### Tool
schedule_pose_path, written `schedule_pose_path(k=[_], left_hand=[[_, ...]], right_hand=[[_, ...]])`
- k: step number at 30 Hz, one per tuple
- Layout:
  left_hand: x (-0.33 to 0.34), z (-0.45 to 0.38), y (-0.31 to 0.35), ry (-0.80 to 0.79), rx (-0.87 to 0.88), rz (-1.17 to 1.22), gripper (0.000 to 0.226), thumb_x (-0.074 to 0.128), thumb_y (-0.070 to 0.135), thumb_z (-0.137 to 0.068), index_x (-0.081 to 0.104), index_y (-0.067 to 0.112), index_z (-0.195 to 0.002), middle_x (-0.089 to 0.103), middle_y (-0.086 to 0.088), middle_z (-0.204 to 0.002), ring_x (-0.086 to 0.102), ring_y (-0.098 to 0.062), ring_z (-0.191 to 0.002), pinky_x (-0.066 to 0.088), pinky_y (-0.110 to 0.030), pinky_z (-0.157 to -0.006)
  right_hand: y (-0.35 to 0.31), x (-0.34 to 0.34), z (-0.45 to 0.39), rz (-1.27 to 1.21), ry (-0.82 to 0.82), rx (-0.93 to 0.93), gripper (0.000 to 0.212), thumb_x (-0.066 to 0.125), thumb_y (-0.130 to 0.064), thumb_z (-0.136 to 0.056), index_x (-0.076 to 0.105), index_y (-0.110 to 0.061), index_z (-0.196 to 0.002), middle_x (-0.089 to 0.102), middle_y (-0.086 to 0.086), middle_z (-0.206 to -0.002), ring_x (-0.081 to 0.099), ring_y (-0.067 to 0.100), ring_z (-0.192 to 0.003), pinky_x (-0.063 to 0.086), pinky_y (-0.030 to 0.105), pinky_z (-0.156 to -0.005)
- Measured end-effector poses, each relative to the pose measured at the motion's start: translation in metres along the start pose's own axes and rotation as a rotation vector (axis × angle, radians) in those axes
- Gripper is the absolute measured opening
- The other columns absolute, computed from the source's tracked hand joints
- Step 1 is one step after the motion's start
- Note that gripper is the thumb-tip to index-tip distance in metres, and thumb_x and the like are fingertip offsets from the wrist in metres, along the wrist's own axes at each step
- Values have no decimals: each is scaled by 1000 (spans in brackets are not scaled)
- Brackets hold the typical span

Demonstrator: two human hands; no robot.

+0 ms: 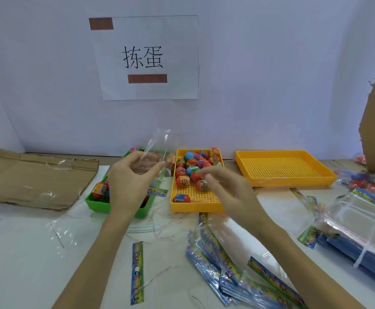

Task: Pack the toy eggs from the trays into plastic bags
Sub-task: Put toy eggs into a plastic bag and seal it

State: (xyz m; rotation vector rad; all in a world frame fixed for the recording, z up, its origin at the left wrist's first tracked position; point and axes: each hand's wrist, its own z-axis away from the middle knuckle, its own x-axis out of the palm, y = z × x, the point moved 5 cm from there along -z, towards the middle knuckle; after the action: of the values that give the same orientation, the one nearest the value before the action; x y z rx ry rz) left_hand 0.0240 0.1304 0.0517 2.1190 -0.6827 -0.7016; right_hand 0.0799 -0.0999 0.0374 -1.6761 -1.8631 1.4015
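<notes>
Head | left hand (130,182) grip pinches clear bag (159,150) | right hand (224,190) relaxed over toy eggs (191,169)

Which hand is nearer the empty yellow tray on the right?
Right. The right hand hovers over the middle yellow tray of eggs, next to the empty yellow tray. The left hand holds a clear bag above the green tray, farther away.

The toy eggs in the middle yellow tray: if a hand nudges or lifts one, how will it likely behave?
The toy eggs are rounded and lie loose, so a nudge would probably roll them until the middle yellow tray stops them at its raised rim. They look glossy under printed wrap, so possibly slippery. Small enough for one hand, likely light.
</notes>
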Motion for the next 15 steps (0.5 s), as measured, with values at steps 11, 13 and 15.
schedule_pose_path(k=[11, 13, 15], left_hand=[[8, 1, -8, -65, -124, 132, 26, 92, 27, -76, 79, 19, -98, 80, 6, -86, 77, -10, -84, 64, -36, -80], [11, 1, -8, -111, -119, 167, 26, 91, 26, -76, 78, 21, -98, 80, 9, -86, 77, -7, -82, 63, -26, -76], [15, 2, -6, -165, -100, 192, 26, 91, 25, -76, 77, 21, -98, 80, 10, -86, 76, -6, -81, 61, -20, -74]], right_hand=[[11, 41, 1, 390, -130, -55, 20, 60, -31, -104, 72, -30, -120, 69, -14, -115, 57, 5, -110, 49, 36, -97], [10, 27, -2, 327, 21, -60, 14, 70, -26, -98, 71, -30, -112, 70, -18, -110, 60, 2, -107, 51, 30, -94], [10, 12, -4, 223, 147, -31, 17, 76, -22, -93, 69, -28, -107, 71, -19, -104, 65, 3, -102, 54, 23, -86]])
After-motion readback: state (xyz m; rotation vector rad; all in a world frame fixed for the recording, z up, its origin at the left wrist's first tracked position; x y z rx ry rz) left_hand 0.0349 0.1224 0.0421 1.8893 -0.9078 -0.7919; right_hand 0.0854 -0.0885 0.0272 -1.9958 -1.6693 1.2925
